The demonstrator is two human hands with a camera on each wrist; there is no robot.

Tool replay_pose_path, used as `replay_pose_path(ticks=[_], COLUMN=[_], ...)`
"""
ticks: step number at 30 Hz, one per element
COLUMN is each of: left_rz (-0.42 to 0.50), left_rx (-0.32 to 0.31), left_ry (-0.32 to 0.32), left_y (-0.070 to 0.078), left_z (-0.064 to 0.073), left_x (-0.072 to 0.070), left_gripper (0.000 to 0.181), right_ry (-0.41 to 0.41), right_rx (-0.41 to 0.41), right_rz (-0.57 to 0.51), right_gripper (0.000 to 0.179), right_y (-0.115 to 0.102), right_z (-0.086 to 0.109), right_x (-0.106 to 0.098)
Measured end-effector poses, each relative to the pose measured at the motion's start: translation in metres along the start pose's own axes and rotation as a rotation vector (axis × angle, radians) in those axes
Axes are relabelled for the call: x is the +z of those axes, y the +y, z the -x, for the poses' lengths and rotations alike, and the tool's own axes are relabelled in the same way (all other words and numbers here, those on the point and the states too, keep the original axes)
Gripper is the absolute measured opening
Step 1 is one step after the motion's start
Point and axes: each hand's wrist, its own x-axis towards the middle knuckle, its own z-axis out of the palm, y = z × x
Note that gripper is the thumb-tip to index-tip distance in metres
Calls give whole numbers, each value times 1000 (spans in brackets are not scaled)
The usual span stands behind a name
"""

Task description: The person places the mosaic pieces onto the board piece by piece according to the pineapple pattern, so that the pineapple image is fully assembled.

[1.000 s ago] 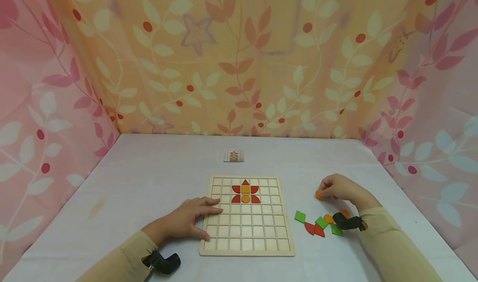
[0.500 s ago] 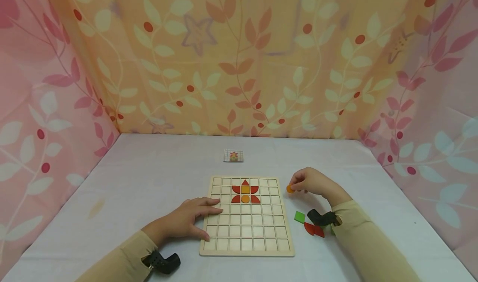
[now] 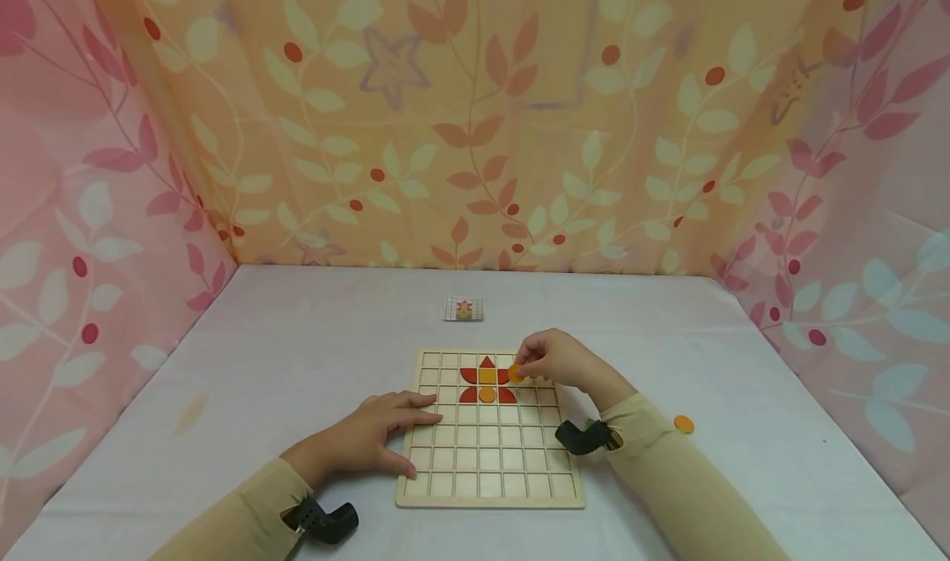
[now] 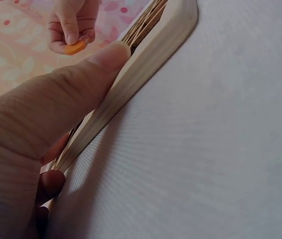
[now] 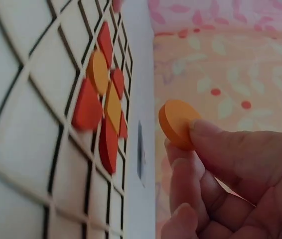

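Between thumb and fingertips my right hand (image 3: pixel 562 356) pinches a round orange disc (image 5: pixel 177 122), held above the upper right part of a wooden grid board (image 3: pixel 491 503). Set in the board's upper cells are several red pieces (image 3: pixel 486 363), an orange square (image 3: pixel 486 375) and another orange disc (image 3: pixel 486 395). My left hand (image 3: pixel 374 433) rests on the board's left edge with fingers spread. In the left wrist view, its thumb (image 4: pixel 113 55) lies on the wooden rim.
A small picture card (image 3: pixel 463 308) with a grid and a coloured figure lies behind the board. A loose orange disc (image 3: pixel 684 424) is on the white table right of the board. My right forearm hides most of the other loose pieces there.
My right hand has moved left with the orange disc, from beside the loose pieces to above the board. The left hand has stayed on the board's edge.
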Motion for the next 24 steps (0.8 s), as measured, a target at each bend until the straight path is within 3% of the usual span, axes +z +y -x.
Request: replay_pose_path(ticks=[9,16,24], left_rz=[-2,-8,-14], left_rx=[3,17,23], left_ry=[-1,5,8], left_y=[-1,-3,-1], left_z=[0,0,0], left_x=[0,0,0], left_gripper=[72,71,71], right_ry=[-59,-97,-80], right_rx=[-65,-94,-100], right_rz=[-19,127,155], right_gripper=[10,12,12], right_y=[-18,-26,-30], right_z=[-8,-13,-14], right_x=[34,56,66])
